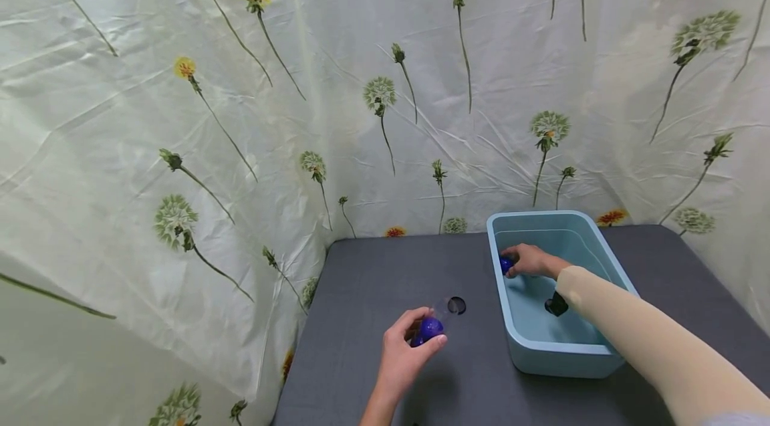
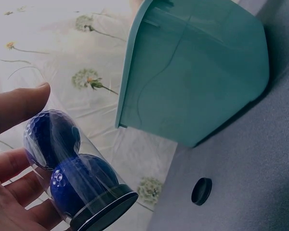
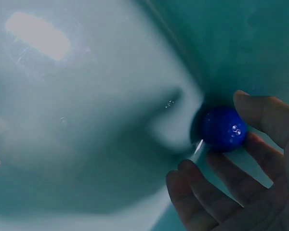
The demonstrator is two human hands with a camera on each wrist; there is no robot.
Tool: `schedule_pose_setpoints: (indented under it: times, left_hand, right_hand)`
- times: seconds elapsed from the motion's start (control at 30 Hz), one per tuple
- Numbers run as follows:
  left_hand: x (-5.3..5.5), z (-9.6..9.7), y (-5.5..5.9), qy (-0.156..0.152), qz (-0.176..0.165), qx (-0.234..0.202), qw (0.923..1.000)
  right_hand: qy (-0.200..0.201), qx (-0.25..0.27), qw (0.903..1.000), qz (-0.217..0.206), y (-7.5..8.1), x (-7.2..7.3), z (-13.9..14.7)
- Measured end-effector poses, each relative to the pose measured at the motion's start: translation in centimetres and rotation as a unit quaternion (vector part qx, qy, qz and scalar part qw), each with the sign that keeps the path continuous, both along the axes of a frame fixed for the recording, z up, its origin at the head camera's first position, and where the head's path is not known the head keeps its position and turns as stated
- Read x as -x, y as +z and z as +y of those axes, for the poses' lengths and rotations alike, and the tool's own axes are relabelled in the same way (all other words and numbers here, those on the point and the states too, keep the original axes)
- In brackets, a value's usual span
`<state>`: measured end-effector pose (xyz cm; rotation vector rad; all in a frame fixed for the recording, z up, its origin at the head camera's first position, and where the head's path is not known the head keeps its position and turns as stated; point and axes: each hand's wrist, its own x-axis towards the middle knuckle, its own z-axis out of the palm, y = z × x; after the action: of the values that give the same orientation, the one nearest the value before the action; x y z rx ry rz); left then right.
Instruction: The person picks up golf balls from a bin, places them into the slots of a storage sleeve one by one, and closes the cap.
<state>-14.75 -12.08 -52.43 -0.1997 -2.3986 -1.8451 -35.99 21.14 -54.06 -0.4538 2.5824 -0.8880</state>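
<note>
My left hand (image 1: 404,351) holds a clear plastic tube (image 2: 94,159) between thumb and fingers. Inside it sit two dimpled blue golf balls (image 2: 52,137), one against the other, and a black cap (image 2: 106,211) covers its lower end. The tube's far end, near the thumb, shows no cap. My right hand (image 1: 531,260) reaches down into the light blue bin (image 1: 511,326). There, a single blue golf ball (image 3: 224,129) lies against the wall, with the spread thumb and fingers around it and their tips close to its surface.
A loose black cap (image 1: 457,305) lies on the dark grey table (image 1: 373,285), left of the bin. White cloth (image 1: 337,112) with a dandelion print hangs behind and to the left. At my right wrist, a black camera (image 1: 556,304) hangs within the bin.
</note>
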Motion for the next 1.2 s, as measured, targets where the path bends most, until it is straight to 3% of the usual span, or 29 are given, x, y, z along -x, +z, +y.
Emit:
schedule_pose_setpoints:
  times: [0.2,0.43,0.7,0.93,1.2]
  left_hand:
    - [-0.1,-0.1,0.1,0.0,0.001,0.003,1.0]
    - [-0.1,0.0,0.3,0.0,-0.001,0.005,1.0]
    - [-0.2,-0.2,0.5,0.001,-0.004,0.009,1.0]
    - [-0.4,-0.2,0.3,-0.003,0.005,0.011,0.9999]
    - [-0.3,0.1,0.3,-0.003,0.003,0.004,1.0]
  right_hand:
    - [-0.001,-0.007,0.9999,0.013,-0.7,0.0,-0.1]
    - [0.008,-0.012,0.9989,-0.045,-1.2,-0.2,-0.3]
    - [0.006,0.001,0.9974,-0.072,-1.0,-0.5,-0.3]
    - [0.008,0.014,0.998,-0.062,0.0,-1.0,0.1]
    - [0.024,0.026,0.999,-0.028,2.5,-2.0,0.8]
